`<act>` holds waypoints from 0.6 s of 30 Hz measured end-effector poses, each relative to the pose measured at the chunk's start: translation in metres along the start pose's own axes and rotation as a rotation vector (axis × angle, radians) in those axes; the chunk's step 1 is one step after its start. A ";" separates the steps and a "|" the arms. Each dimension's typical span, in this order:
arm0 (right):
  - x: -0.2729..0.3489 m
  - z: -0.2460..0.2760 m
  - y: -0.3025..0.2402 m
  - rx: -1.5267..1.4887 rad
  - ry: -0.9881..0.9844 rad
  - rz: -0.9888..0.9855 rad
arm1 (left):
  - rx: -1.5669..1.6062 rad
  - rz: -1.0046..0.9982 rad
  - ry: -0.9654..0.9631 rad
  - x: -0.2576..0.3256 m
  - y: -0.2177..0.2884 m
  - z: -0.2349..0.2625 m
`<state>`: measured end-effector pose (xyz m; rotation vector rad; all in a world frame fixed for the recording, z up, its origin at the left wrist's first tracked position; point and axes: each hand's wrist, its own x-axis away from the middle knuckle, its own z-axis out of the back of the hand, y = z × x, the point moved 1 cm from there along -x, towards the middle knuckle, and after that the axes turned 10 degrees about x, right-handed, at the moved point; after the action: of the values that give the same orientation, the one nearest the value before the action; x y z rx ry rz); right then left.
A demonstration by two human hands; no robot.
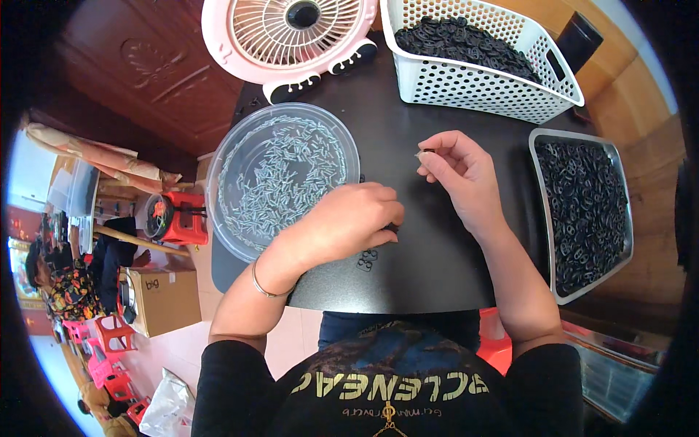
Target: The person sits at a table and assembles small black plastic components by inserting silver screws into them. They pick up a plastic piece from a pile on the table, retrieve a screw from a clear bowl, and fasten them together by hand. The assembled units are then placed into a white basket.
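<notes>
My right hand is raised over the black table, its thumb and forefinger pinching a small dark piece with a light tip. My left hand reaches beside the clear round tub, its fingers curled in low over the table; whatever they hold is hidden. Many short silvery metal pins lie loose in that tub. Close below my left hand rest a few small black ring-shaped plastic pieces.
A white perforated basket of black pieces stands at the back. To the right is a metal tray full of black two-holed pieces. A pink fan stands at the back left. Beyond the left side are a cardboard box, red stools and another person.
</notes>
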<state>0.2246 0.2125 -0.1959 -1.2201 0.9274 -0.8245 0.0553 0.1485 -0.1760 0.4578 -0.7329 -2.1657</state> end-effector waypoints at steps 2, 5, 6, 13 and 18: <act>0.000 0.000 0.000 0.005 0.008 -0.007 | 0.013 0.022 -0.005 -0.001 0.002 -0.001; 0.000 0.001 -0.002 0.010 0.025 -0.005 | 0.045 -0.043 0.149 -0.002 -0.004 0.008; 0.000 0.002 -0.002 0.011 0.029 0.003 | -0.002 -0.029 0.169 -0.001 -0.004 0.015; 0.000 0.001 -0.001 -0.001 0.014 -0.003 | -0.175 -0.011 0.117 0.009 -0.008 0.027; -0.001 0.001 0.000 0.012 -0.004 0.001 | -0.282 0.040 0.112 0.005 -0.004 0.018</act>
<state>0.2255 0.2139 -0.1960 -1.2102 0.9184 -0.8253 0.0400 0.1526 -0.1651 0.4077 -0.3651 -2.1440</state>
